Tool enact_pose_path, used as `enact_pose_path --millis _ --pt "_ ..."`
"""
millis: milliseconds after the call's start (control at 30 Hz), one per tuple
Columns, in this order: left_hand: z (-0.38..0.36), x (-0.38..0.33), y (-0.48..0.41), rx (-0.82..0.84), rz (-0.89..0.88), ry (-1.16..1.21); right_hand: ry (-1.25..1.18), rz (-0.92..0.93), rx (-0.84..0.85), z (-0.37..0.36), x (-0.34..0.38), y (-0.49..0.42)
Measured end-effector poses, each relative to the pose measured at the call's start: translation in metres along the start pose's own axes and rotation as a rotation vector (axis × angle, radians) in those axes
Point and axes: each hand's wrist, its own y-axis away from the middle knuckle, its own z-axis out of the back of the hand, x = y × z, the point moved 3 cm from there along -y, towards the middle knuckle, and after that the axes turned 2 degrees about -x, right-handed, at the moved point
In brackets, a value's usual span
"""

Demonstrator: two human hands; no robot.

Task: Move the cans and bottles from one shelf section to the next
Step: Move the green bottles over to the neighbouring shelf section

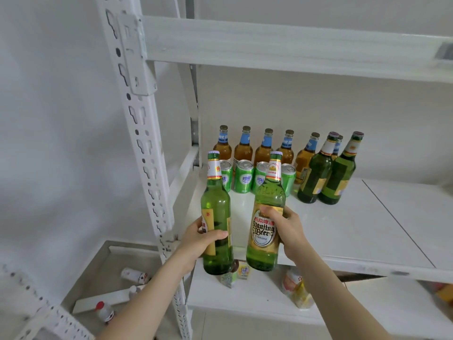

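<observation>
My left hand (pixel 203 238) grips a green bottle (pixel 215 204) and my right hand (pixel 286 229) grips a Yanjing Beer bottle (pixel 268 197), both upright at the shelf (pixel 355 229) front edge. Further in stand four green cans (pixel 243 176), two more green bottles (pixel 316 173) to their right, then amber bottles (pixel 263 149) along the back edge.

Two green bottles (pixel 215 200) upright (both held).

Single head camera, close, facing forward-down at white shelf (pixel 355 241) (wide-angle, edges bowed).
</observation>
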Motion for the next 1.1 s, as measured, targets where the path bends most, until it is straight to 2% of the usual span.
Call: enact_pose_path --millis 467,900,1100 --pt "-0.089 0.000 0.058 0.039 -0.017 -0.110 0.012 0.019 -0.067 0.091 0.005 0.067" --pt "-0.261 0.006 0.091 0.052 -0.032 -0.066 0.049 0.038 -0.045 0.267 0.044 0.087" --pt "-0.341 0.003 0.082 0.087 -0.033 -0.105 0.047 0.038 -0.105 0.347 0.055 0.083"
